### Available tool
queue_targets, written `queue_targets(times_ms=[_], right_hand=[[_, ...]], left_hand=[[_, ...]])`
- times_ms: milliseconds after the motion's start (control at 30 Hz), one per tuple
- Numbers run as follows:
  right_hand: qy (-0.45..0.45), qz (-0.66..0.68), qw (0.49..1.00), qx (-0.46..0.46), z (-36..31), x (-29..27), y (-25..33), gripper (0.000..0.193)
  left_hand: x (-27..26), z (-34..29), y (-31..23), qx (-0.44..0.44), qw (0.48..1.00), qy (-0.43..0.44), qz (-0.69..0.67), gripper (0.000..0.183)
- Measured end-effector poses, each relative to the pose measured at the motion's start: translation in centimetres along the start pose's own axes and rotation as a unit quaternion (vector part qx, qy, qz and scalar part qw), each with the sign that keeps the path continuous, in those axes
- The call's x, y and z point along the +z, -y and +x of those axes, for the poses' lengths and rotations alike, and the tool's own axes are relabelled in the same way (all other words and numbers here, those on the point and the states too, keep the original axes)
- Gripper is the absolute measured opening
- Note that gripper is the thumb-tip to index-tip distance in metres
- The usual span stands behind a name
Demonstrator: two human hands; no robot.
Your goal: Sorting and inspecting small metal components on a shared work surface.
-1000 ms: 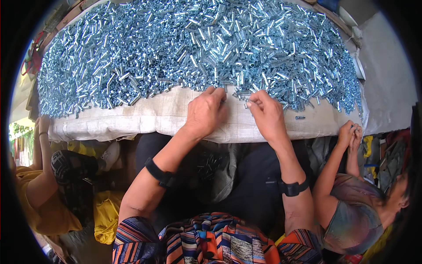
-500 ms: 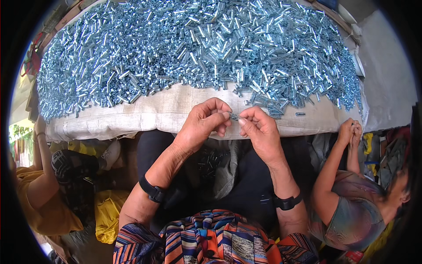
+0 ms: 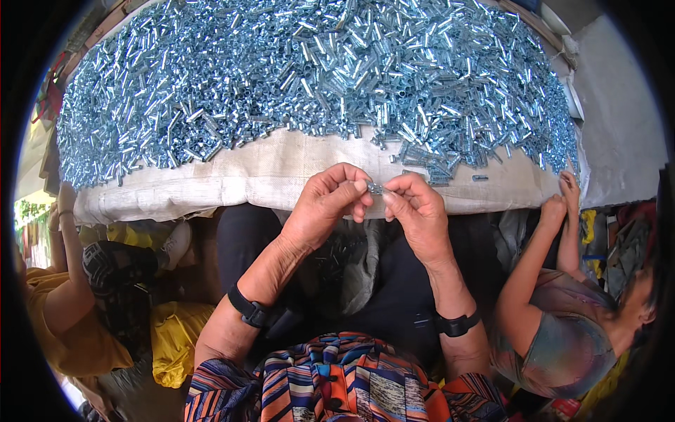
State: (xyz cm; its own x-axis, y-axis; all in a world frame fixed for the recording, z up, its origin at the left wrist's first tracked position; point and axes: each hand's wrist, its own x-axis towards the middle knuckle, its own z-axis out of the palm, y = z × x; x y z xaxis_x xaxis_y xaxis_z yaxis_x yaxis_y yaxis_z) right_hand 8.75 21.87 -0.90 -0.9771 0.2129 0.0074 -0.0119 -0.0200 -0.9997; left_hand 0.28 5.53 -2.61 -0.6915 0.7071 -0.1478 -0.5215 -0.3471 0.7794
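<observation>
Between my two hands, just over the near edge of the cloth-covered table, is a small shiny metal sleeve (image 3: 376,188). My left hand (image 3: 329,200) pinches one end of it between thumb and forefinger. The thumb and forefinger of my right hand (image 3: 418,211) close on its other end. Most of the sleeve is covered by the fingertips. Beyond the hands spreads a broad heap of bluish metal sleeves and short tubes (image 3: 309,77). One loose sleeve (image 3: 480,178) lies apart on the pale cloth (image 3: 281,165) to the right.
At the right a co-worker (image 3: 562,323) has both hands at the table's edge. Another person in a mustard top (image 3: 77,323) sits at the left. A yellow bag (image 3: 176,344) lies low on the left. More small metal pieces (image 3: 334,260) show dimly below my hands.
My hands stay together on the sleeve, shifted only slightly. The right-hand co-worker's far hand has moved up toward the heap, apart from the other hand.
</observation>
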Motion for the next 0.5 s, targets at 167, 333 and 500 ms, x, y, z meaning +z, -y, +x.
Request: queue_targets(times_ms=[167, 333, 500], right_hand=[[-0.013, -0.033, 0.999, -0.03, -0.2, 0.3, -0.7, 0.007], [-0.004, 0.056, 0.998, 0.019, -0.3, 0.0, -1.5, 0.007], [-0.001, 0.205, 0.975, 0.086, -0.8, 0.4, -1.6, 0.011]], left_hand=[[0.0, 0.0, 0.1, 0.0, 0.999, -0.007, 0.034, 0.014], [-0.2, 0.2, 0.1, 0.013, 0.992, -0.004, 0.126, 0.015], [-0.6, 0.1, 0.4, -0.02, 0.999, 0.009, 0.036, 0.014]])
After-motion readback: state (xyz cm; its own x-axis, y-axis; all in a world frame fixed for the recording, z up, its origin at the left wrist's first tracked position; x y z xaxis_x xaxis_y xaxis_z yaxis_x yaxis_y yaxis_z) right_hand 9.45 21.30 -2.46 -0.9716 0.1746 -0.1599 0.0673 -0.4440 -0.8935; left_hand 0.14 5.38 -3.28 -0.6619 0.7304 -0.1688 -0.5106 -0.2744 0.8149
